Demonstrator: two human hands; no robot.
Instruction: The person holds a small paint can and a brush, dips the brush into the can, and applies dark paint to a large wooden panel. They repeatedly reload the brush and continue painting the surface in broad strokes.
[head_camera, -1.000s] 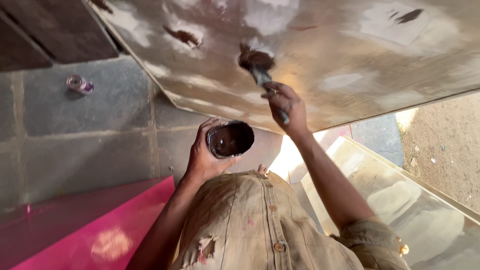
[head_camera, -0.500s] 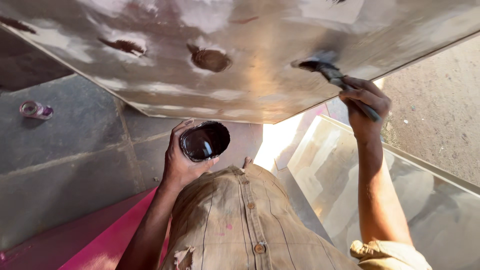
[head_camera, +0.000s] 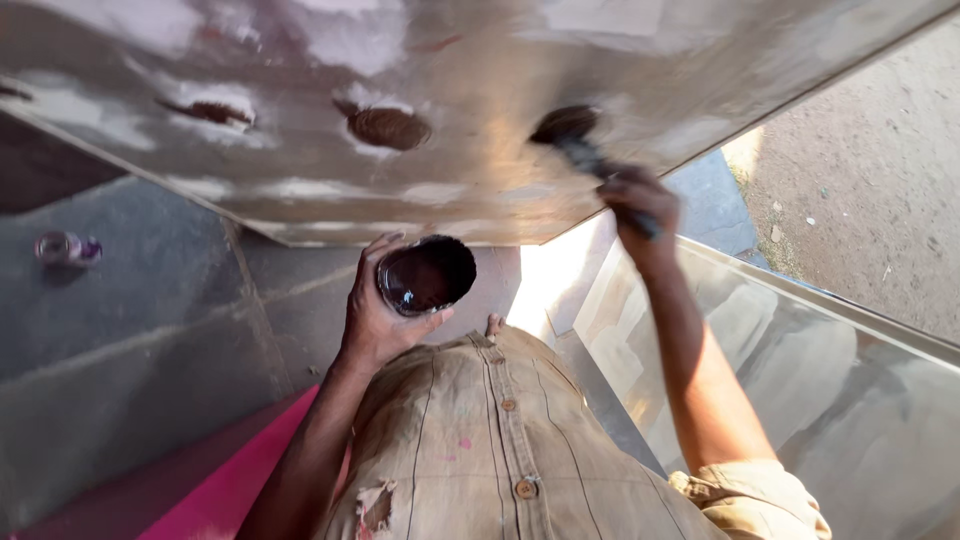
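A brush (head_camera: 572, 138) is gripped in the right hand (head_camera: 640, 200) against a grey metal panel (head_camera: 480, 80). A tin of dark paint (head_camera: 428, 274), clasped in the left hand (head_camera: 375, 320), is tilted and could spill onto the shirt (head_camera: 500, 440).

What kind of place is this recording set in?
Probably an outdoor workshop yard for metalwork or painting. A large sheet-metal panel carries dark paint patches, the right hand brushes it, the left hand holds a paint can, with paved ground and dirt around.
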